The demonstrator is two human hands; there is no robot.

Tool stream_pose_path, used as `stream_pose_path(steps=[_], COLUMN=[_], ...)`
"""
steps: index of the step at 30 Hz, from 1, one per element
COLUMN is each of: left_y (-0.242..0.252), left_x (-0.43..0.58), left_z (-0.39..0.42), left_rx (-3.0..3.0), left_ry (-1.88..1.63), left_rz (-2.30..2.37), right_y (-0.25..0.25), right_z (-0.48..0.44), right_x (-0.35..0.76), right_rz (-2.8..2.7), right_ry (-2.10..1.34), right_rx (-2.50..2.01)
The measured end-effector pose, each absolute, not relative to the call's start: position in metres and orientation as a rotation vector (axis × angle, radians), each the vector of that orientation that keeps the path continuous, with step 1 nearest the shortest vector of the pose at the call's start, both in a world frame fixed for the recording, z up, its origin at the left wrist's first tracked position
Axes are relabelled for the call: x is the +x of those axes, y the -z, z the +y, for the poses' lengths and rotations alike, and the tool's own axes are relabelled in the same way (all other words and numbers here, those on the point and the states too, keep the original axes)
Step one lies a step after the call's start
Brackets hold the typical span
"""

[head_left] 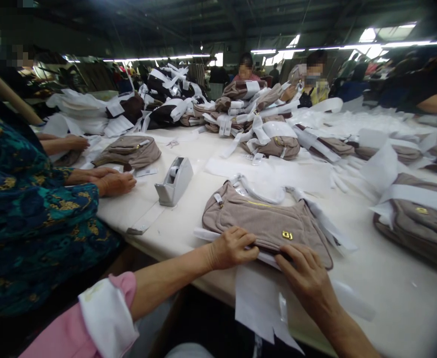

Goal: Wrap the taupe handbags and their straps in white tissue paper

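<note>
A taupe corduroy handbag with a yellow zip and a gold emblem lies in front of me. White wrapping covers its strap. My left hand pinches the bag's lower edge near the middle, fingers bent together. A little to the right, below the emblem, my right hand grips the same edge with its fingers curled and the thumb underneath. White paper hangs over the table edge beneath the bag, and a white strip shows under its left end.
A grey tape dispenser stands left of the bag. Beside me, a co-worker's hands are at another taupe bag. A wrapped bag lies at right. Heaped bags and white wrapping fill the back of the table.
</note>
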State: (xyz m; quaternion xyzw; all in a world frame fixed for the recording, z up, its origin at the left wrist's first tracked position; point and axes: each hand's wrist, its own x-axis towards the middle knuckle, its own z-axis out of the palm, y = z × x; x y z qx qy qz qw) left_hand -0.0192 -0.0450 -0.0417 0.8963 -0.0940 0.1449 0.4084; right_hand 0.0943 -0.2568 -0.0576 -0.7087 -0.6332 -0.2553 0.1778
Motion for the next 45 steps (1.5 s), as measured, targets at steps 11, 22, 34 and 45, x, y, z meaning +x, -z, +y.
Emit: stream_pose_path(steps=[11, 22, 34, 45], left_y=[0.042, 0.043, -0.039, -0.028], left_x=[-0.017, 0.000, 0.043, 0.050], left_z=[-0.032, -0.046, -0.014, -0.038], left_rx=[2.562, 2.999, 2.655, 2.973], left_ry=[-0.356, -0.442, -0.163, -0.209], left_rz=[-0.499, -0.332, -0.281, -0.482], right_y=[0.061, 0.062, 0.054, 0.081], right_z=[-0.242, -0.243, -0.235, -0.174], right_x=[0.083, 0.077, 0.050, 0.064], right_rz=[-1.736, -1.675, 0.011, 0.308], right_ry=[0.754, 0.749, -0.840, -0.409], right_rx=[-2.003, -2.057, -1.170, -0.831])
